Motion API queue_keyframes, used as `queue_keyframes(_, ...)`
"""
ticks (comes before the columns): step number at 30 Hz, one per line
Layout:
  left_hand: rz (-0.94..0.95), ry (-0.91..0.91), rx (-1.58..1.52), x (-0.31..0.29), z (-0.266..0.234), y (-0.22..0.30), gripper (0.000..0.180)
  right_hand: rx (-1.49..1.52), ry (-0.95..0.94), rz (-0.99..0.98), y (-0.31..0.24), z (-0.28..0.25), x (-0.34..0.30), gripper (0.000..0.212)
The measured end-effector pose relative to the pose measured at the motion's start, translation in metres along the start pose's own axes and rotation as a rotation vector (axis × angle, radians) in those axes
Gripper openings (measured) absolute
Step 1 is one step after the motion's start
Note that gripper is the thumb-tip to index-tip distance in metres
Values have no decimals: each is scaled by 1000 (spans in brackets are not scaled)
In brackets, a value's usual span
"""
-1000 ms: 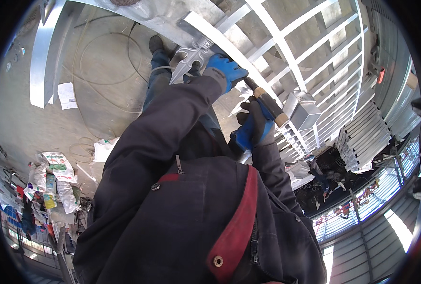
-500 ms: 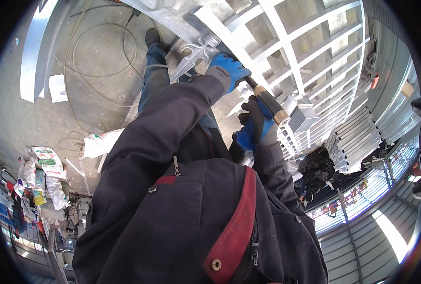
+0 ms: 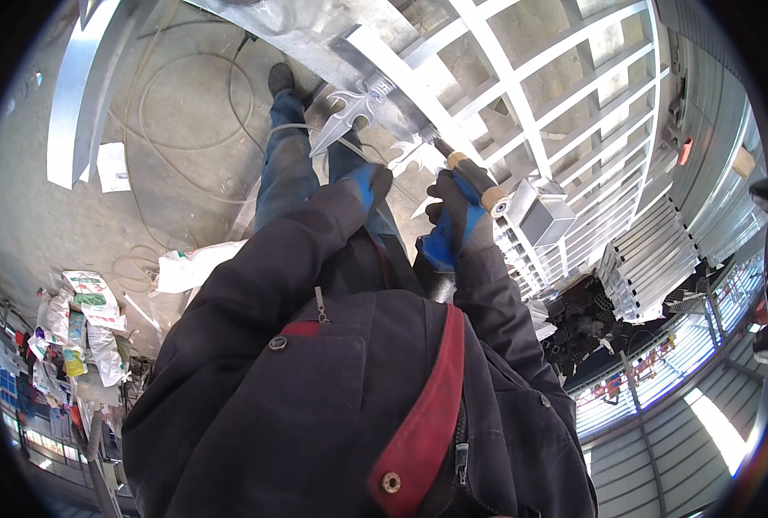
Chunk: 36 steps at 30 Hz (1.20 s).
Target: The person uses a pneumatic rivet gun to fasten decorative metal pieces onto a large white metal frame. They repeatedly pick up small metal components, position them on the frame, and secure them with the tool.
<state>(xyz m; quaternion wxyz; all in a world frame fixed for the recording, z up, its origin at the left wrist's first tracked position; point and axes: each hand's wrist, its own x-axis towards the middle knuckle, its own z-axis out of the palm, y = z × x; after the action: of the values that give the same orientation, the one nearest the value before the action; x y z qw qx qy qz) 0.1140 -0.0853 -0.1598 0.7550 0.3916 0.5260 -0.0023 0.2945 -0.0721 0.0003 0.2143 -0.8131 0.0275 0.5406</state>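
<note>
My right hand (image 3: 463, 207), in a blue and dark glove, grips a drill-like power tool (image 3: 479, 183) with a tan and black barrel. The tool's dark nose points at the edge of a white metal railing panel (image 3: 535, 142), beside a silver spear-shaped finial (image 3: 414, 154); whether it touches cannot be told. Another silver spear finial (image 3: 349, 112) projects from the same edge, farther left. My left hand (image 3: 366, 185), in a blue and grey glove, is drawn back over my legs, apart from tool and panel. Its fingers are blurred and partly hidden.
Pale hose loops (image 3: 194, 129) lie on the concrete floor at left, near a white sheet (image 3: 113, 167). A long metal profile (image 3: 77, 95) stands at far left. Filled bags (image 3: 94, 302) are piled lower left. Stacked metal bars (image 3: 651, 263) lie at right.
My left hand has let go near the tool's nose and moved back toward my body. My right hand and the tool have shifted slightly up and left, uncovering the second finial.
</note>
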Motion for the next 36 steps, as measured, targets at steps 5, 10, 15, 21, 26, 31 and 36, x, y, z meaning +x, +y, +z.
queue_keyframes(5, -313, -260, -92, 15, 15, 9, 39, 63, -5, 75, 11, 1, 5, 40)
queue_keyframes(10, -182, -210, 81, 8, 6, 20, 42, 88, -2, 119, 12, 0, 7, 32)
queue_keyframes(15, -238, -263, 50, 19, 9, 17, 43, 112, 4, 95, 9, 2, 6, 28)
queue_keyframes(21, -237, -234, 39, 19, 12, 13, 43, 108, -4, 62, 9, 4, 6, 27)
queue_keyframes(26, -274, -287, -84, 24, 11, 4, 41, 114, 6, 70, 11, 4, 7, 26)
queue_keyframes(31, -275, -311, -141, 28, 9, 1, 41, 85, 5, 74, 11, 3, 10, 26)
queue_keyframes(36, -266, -364, 7, 29, 5, 12, 42, 77, 8, 71, 9, 3, 9, 25)
